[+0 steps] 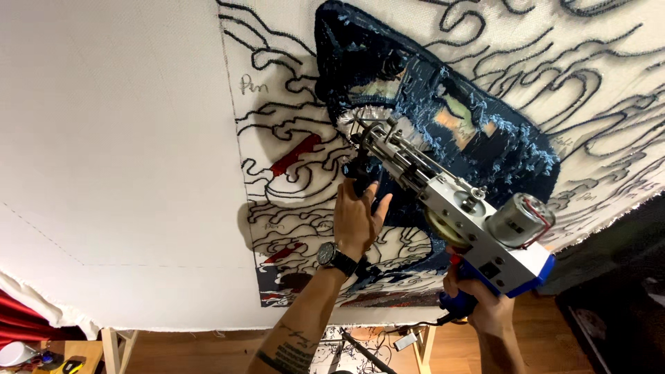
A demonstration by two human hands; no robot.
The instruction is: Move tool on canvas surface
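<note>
A tufting gun [457,208] with a metal body, a round motor and a blue base points its needle at a stretched white cloth [111,138]. The cloth carries a dark blue tufted shape [485,131] with black swirling outlines and small red patches. My left hand [359,218], with a black watch on the wrist, grips the gun's black front handle. My right hand [485,308] holds the blue rear handle under the gun. The needle tip touches the pale area at the edge of the blue tufting.
The cloth hangs on a wooden frame [114,343] above a wooden floor. Yarn scraps and a cable lie on the floor [388,343] below. A red fabric [21,315] and small items sit at the lower left. A dark mat [616,318] lies at the right.
</note>
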